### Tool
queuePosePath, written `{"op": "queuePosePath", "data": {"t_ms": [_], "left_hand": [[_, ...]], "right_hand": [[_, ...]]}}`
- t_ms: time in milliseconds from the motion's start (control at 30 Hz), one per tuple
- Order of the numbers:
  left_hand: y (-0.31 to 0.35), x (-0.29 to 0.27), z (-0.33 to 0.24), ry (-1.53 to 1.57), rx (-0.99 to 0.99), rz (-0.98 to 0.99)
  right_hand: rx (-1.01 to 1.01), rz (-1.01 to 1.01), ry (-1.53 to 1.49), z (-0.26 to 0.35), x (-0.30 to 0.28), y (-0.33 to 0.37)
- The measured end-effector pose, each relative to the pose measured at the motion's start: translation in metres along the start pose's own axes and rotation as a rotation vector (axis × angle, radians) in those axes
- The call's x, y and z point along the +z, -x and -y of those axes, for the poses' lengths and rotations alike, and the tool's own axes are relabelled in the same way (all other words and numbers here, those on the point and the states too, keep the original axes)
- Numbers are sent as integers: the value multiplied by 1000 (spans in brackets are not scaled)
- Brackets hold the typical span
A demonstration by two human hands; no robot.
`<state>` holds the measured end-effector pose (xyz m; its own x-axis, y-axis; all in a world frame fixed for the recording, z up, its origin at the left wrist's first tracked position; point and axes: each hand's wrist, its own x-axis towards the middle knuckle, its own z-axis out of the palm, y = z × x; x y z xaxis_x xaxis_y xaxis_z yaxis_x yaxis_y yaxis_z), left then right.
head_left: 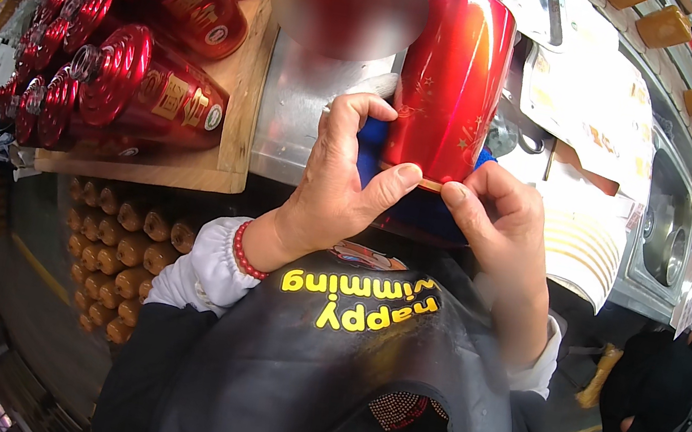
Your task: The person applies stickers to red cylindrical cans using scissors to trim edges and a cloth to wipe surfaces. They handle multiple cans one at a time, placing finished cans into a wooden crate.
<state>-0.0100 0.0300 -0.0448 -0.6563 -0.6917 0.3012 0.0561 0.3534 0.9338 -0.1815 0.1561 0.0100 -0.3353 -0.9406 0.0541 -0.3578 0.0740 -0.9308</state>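
A shiny red cylindrical jar (451, 79) lies in front of me, its base end toward me and its dark neck at the far end. Faint gold patterns mark its side, and a thin gold band (432, 184) edges the near end. My left hand (340, 170) grips the jar's left side, index finger curled on the wall and thumb pressed at the near edge. Thumb and bent fingers of my right hand (501, 209) pinch the near edge at the right. Whether they hold anything thin there cannot be made out. Blue cloth (370, 152) shows beneath the jar.
Several lidded red jars (154, 86) lie on a wooden board (241, 109) at left. A metal tray (283, 129) sits beside it, below a blurred red round shape (348, 4). Stacked white cups (581, 244) and printed sheets (595, 102) lie right, before a sink (665, 230).
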Motion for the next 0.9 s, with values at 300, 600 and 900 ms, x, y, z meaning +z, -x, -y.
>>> {"op": "queuePosePath", "data": {"t_ms": [300, 600, 900], "left_hand": [[0, 0, 2, 18, -10, 11], [0, 0, -1, 36, -36, 20], [-1, 0, -2, 69, -30, 19]], "right_hand": [[31, -4, -71, -3, 1, 1], [-115, 31, 77, 15, -2, 6], [-54, 33, 119, 17, -3, 7]]}}
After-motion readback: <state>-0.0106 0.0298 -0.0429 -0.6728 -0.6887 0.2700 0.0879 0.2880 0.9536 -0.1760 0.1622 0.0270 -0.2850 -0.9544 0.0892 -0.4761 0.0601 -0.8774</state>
